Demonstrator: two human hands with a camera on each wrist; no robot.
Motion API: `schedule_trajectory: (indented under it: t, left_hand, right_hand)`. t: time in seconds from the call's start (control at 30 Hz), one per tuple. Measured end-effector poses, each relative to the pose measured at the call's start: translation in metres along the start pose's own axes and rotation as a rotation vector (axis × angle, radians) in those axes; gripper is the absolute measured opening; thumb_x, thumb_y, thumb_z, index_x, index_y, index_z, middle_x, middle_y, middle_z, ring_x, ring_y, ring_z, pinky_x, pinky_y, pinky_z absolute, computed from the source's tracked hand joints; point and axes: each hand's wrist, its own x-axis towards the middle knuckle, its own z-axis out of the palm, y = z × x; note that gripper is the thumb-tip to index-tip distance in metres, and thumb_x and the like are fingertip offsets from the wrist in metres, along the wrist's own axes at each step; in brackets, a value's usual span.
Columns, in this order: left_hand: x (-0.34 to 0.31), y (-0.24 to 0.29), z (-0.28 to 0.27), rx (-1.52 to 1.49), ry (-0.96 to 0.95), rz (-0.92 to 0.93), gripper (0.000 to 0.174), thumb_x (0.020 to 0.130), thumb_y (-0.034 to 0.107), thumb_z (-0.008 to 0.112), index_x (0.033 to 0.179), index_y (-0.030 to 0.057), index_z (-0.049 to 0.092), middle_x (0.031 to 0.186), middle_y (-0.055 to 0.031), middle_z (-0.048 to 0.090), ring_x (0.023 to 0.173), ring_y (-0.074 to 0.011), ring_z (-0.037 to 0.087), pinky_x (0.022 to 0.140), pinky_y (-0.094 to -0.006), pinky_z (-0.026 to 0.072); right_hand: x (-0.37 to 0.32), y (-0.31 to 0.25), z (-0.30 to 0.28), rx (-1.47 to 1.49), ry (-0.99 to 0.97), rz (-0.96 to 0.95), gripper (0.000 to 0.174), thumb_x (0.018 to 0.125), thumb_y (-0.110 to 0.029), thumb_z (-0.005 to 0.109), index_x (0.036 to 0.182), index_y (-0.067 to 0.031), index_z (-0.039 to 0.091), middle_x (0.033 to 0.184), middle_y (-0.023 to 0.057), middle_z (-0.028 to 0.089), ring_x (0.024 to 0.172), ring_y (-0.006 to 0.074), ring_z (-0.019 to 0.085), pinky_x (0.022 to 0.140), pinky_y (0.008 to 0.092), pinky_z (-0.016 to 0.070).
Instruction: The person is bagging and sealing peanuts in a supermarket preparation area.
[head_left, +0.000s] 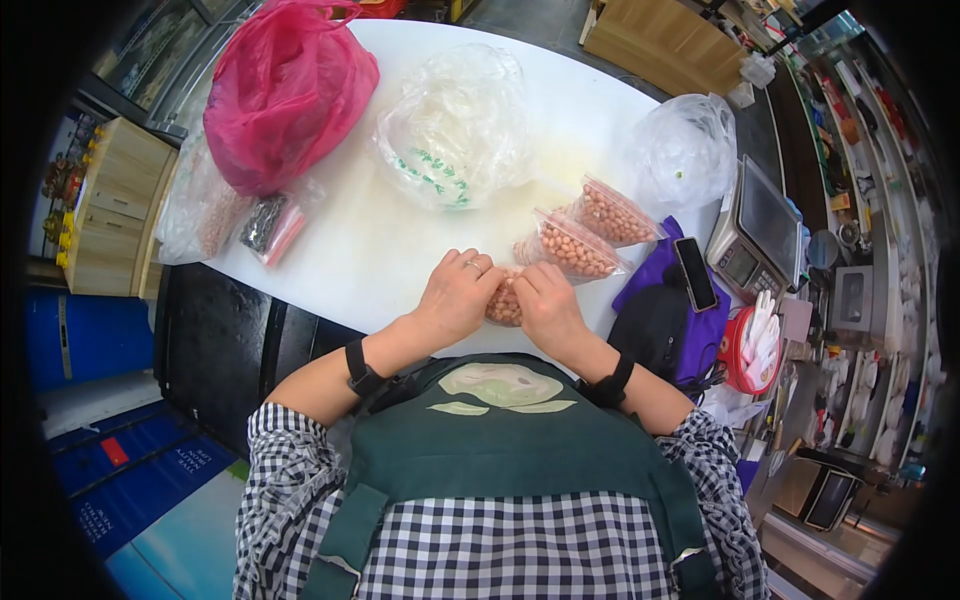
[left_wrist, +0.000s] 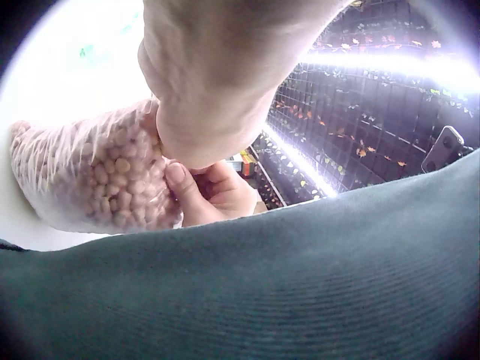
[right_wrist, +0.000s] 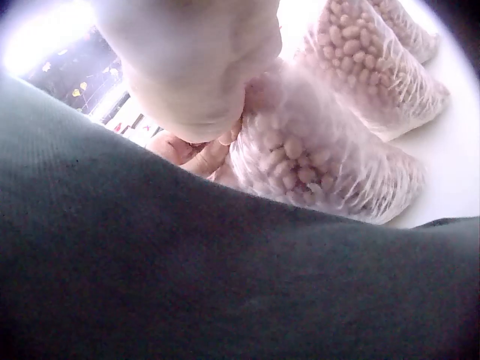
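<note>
A clear plastic bag of peanuts [head_left: 504,306] sits at the table's near edge, close to the apron. My left hand [head_left: 458,297] pinches the bag's top from one side, and my right hand [head_left: 548,312] pinches it from the other, with fingertips nearly together. In the left wrist view the bag [left_wrist: 120,176] lies bulging on the white surface, its top under the hands. The right wrist view shows the same bag [right_wrist: 292,161] full of peanuts. Two more filled peanut bags stand just beyond the right hand, a nearer one [head_left: 575,250] and a farther one [head_left: 612,215].
On the white table [head_left: 340,240] are a pink plastic bag [head_left: 285,95], a large clear bag [head_left: 455,125] and a small packet [head_left: 268,225]. To the right lie a crumpled clear bag [head_left: 680,150], a phone [head_left: 695,273] on purple cloth, a scale [head_left: 755,235] and a red round container [head_left: 745,350].
</note>
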Motion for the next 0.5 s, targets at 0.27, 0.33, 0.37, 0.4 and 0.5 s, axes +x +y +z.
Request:
schedule_trajectory:
  t: [0.27, 0.33, 0.37, 0.4, 0.5]
  left_hand:
    - [0.002, 0.0, 0.001, 0.05, -0.023, -0.032, 0.019, 0.073, -0.001, 0.067, 0.089, 0.0061, 0.06, 0.088, -0.0102, 0.058, 0.089, -0.031, 0.056, 0.076, -0.0409, 0.0412]
    - [0.004, 0.002, -0.004, 0.021, -0.04, -0.048, 0.019, 0.074, 0.001, 0.069, 0.089, 0.0065, 0.06, 0.088, -0.0096, 0.058, 0.09, -0.0302, 0.056, 0.076, -0.0405, 0.0407]
    - [0.005, 0.002, -0.006, -0.004, -0.037, -0.034, 0.018, 0.074, 0.003, 0.069, 0.09, 0.0075, 0.062, 0.087, -0.0089, 0.059, 0.089, -0.0293, 0.058, 0.076, -0.0405, 0.041]
    - [0.005, 0.002, -0.007, -0.029, -0.036, -0.021, 0.018, 0.075, 0.006, 0.07, 0.091, 0.0085, 0.064, 0.085, -0.0082, 0.059, 0.089, -0.0284, 0.059, 0.076, -0.0405, 0.0413]
    - [0.007, 0.003, -0.001, 0.018, -0.027, -0.016, 0.017, 0.076, 0.009, 0.077, 0.086, 0.0105, 0.063, 0.083, -0.0043, 0.059, 0.084, -0.0255, 0.058, 0.074, -0.039, 0.0395]
  right_hand:
    - [0.007, 0.001, 0.005, -0.044, 0.034, -0.064, 0.012, 0.076, 0.001, 0.064, 0.084, -0.0009, 0.056, 0.084, 0.0146, 0.055, 0.079, 0.0337, 0.054, 0.073, 0.0426, 0.0451]
    - [0.005, 0.008, 0.008, 0.042, 0.052, -0.014, 0.013, 0.076, 0.001, 0.067, 0.087, -0.0004, 0.059, 0.083, 0.0141, 0.055, 0.078, 0.0337, 0.055, 0.07, 0.0431, 0.0456]
    - [0.004, 0.011, 0.008, 0.13, 0.068, 0.037, 0.015, 0.076, 0.002, 0.069, 0.089, 0.0, 0.062, 0.081, 0.0135, 0.055, 0.077, 0.0337, 0.057, 0.068, 0.0436, 0.0462]
    - [0.004, 0.011, 0.005, 0.132, 0.067, 0.038, 0.015, 0.076, 0.002, 0.069, 0.089, 0.0, 0.062, 0.081, 0.0135, 0.055, 0.077, 0.0337, 0.057, 0.068, 0.0436, 0.0462]
    - [0.003, 0.013, -0.009, 0.273, -0.028, 0.137, 0.014, 0.08, -0.001, 0.073, 0.093, -0.0007, 0.068, 0.082, 0.0126, 0.058, 0.076, 0.0322, 0.06, 0.068, 0.0416, 0.0485]
